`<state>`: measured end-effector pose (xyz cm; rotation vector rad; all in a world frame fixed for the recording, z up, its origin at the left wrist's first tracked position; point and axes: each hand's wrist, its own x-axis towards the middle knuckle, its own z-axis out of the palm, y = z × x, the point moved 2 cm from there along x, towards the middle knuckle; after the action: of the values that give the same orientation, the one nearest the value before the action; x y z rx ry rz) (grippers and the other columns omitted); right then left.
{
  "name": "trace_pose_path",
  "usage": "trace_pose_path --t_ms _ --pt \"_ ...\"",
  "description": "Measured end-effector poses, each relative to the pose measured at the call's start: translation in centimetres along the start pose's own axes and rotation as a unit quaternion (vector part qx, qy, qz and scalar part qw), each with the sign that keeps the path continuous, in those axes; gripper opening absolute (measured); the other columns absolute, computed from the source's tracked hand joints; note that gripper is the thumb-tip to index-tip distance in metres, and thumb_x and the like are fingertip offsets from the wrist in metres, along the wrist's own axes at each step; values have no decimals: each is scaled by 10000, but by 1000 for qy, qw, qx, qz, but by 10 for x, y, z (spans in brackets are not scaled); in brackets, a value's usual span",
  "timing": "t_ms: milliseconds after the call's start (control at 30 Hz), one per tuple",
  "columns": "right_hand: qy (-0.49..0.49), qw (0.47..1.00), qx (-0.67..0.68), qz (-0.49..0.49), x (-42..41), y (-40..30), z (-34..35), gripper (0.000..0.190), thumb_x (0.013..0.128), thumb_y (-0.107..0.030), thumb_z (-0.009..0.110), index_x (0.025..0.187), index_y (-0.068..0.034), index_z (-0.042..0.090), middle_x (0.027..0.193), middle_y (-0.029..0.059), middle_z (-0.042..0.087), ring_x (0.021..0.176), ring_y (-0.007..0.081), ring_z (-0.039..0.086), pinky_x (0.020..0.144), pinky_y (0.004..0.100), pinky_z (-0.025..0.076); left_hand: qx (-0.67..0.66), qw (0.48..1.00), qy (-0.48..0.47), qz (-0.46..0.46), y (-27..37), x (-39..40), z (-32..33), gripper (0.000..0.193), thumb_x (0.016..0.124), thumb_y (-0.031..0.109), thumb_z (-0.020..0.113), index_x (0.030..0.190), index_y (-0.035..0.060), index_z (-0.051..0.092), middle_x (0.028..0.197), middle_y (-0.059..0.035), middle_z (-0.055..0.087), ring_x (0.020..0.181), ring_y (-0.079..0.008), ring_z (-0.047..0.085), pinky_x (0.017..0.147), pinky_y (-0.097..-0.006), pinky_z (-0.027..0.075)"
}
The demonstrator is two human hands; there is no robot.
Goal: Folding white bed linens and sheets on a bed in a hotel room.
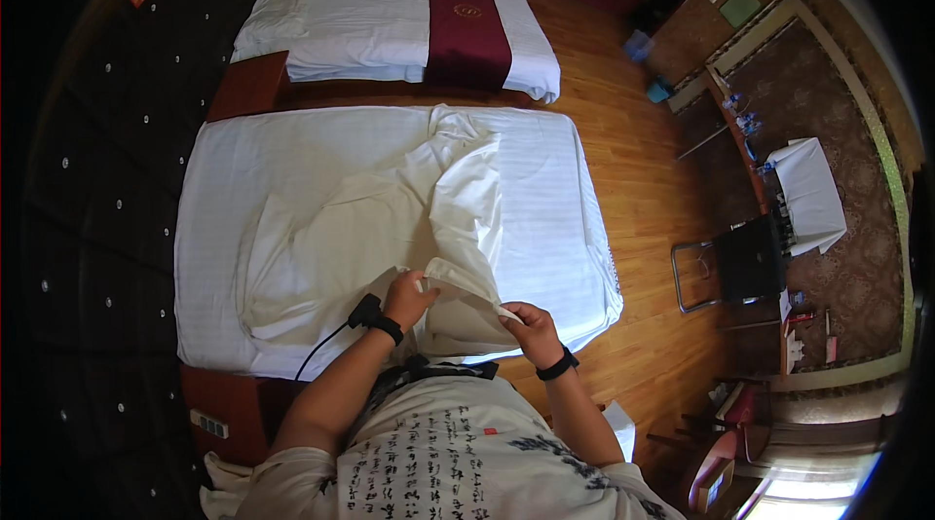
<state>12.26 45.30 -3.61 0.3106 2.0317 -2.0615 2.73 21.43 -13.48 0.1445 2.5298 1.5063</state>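
Observation:
A white cloth cover [467, 206], rumpled and folded over on itself, lies across the near bed's white sheet [540, 213]. Its hem is pinched between the thumb and fingers of my right hand [537, 334], at the near side of the bed. My left hand [409, 299] grips the same cover a little to the left, its fingertips partly hidden in the fabric. Between both hands the edge stretches in a short raised band. Each wrist wears a black strap, and a black device [365, 310] with a cable sits beside the left one.
Beyond stands a second bed [350, 31] with a dark red runner [467, 31]. Wooden nightstands [248, 85] [226, 403] adjoin the dark padded wall. A black chair [749, 257] and a desk [752, 169] are across the wood floor [643, 228] at right.

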Motion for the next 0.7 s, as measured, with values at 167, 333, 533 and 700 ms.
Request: trace_pose_path --t_ms 167,333,533,700 --pt "-3 1000 7 0 -5 3 -4 188 906 -15 627 1090 10 653 967 -4 672 872 57 581 800 213 472 -22 991 62 120 6 4 -1 320 756 189 731 996 3 631 951 -209 660 894 -374 634 787 -403 499" --pt "18 999 -39 -13 -8 9 -17 175 903 -41 639 1072 -4 670 956 28 691 861 59 590 781 215 477 -51 996 -16 76 -4 6 -14 277 781 177 728 968 1 624 858 -138 653 782 -253 623 719 -343 498" --pt "76 874 -458 -142 -20 -6 -44 136 798 -63 689 930 -35 701 813 141 661 779 269 648 707 351 524 -177 956 -218 -89 38 -11 -55 201 822 202 732 870 48 612 793 14 595 671 -55 542 529 -224 440" --pt "36 849 -503 -160 -18 4 -31 142 736 -82 717 872 -55 685 792 128 623 806 318 615 716 402 507 -252 928 -234 -143 69 -25 -66 201 823 193 729 891 49 607 767 10 586 625 -61 528 523 -225 440"
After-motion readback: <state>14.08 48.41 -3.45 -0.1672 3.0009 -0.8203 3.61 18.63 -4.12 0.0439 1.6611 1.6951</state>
